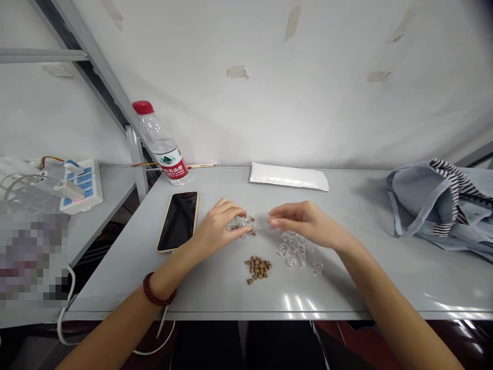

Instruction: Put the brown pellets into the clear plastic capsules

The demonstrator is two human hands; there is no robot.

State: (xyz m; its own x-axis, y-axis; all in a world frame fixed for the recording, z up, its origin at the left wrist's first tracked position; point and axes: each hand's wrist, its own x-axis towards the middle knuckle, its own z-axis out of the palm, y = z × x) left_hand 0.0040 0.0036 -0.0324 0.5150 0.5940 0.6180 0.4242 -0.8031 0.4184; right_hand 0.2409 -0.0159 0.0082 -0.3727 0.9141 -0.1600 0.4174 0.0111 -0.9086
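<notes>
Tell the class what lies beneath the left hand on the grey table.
Under the left hand, clear plastic pieces and small brown pellets show by the fingertips; whatever lies beneath the palm is covered.

Brown pellets (pixel 258 269) and clear plastic pieces (pixel 292 249) lie on a pale grey table (pixel 115 288) — the water bottle (pixel 160 149) has a red cap and red label, the pale blue bag (pixel 431 200) black-and-white stripes.

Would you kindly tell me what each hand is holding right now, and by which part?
The left hand has its fingertips on a clear plastic piece; the part held cannot be told. The right hand holds nothing.
</notes>
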